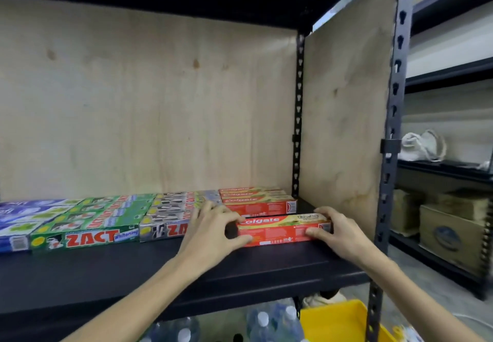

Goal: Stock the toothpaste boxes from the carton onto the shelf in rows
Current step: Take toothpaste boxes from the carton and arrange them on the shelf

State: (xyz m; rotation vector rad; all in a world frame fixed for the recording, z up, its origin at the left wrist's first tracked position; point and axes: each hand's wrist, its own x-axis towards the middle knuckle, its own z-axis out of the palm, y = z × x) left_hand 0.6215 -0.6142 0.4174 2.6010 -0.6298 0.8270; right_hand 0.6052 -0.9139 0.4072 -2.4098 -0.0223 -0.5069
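Holding a red Colgate box (pixel 284 231) by both ends, left hand (pixel 213 231) and right hand (pixel 337 231) each pinching an end, just in front of the Colgate row (pixel 260 201) on the shelf (pixel 106 269), so next I'd say it needs sliding back flush.

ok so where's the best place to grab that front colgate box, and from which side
By its two short ends, coming from the front. The front Colgate box lies flat and lengthwise across the shelf, its ends free. The left hand and right hand grip it that way, thumbs on the front face. The Colgate row behind blocks a grip from the rear.
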